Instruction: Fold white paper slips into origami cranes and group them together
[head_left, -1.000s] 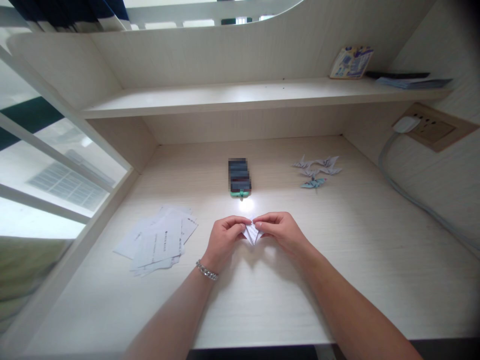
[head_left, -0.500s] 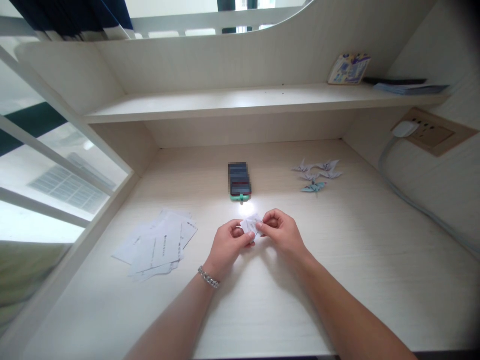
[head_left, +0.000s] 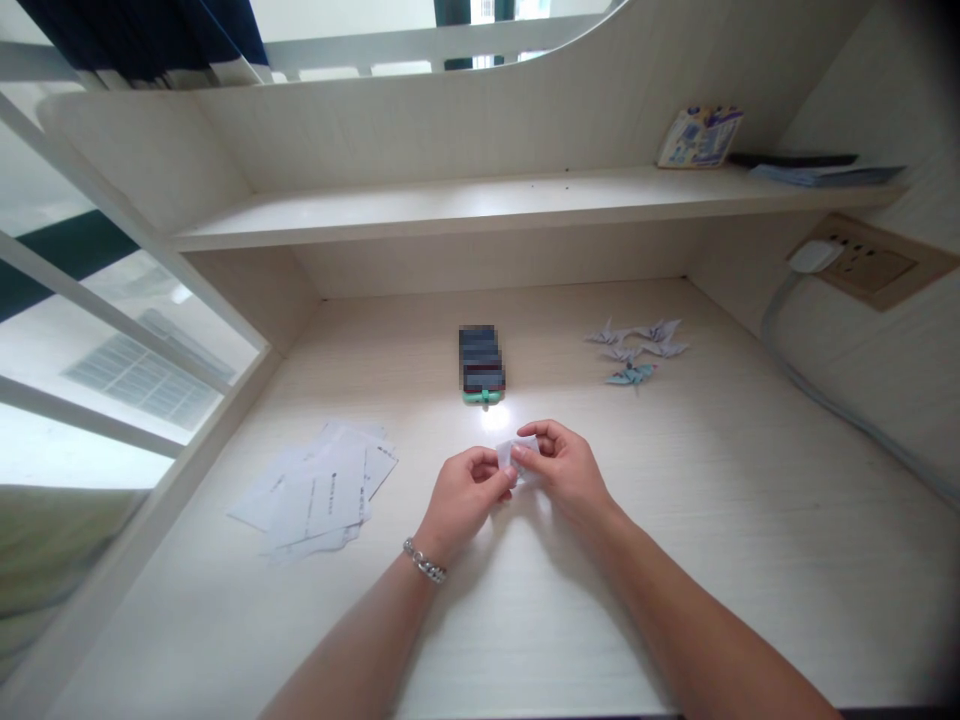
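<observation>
A small folded piece of white paper (head_left: 511, 455) is pinched between both hands just above the pale wooden desk (head_left: 675, 520). My left hand (head_left: 465, 495), with a silver bracelet on its wrist, grips the paper's left side with curled fingers. My right hand (head_left: 566, 468) holds the right side between thumb and fingers. Most of the paper is hidden behind the fingers.
A phone (head_left: 481, 362) lies on the desk just beyond the hands, a bright spot of light at its near end. Loose white sheets (head_left: 319, 490) lie to the left. Several folded paper cranes (head_left: 636, 350) sit at the back right. A shelf (head_left: 480, 200), wall socket (head_left: 862, 262) and cable (head_left: 825, 400) are on the right.
The folded paper has been turned and brought in tighter between the fingers; both hands have shifted slightly right and closer together.
</observation>
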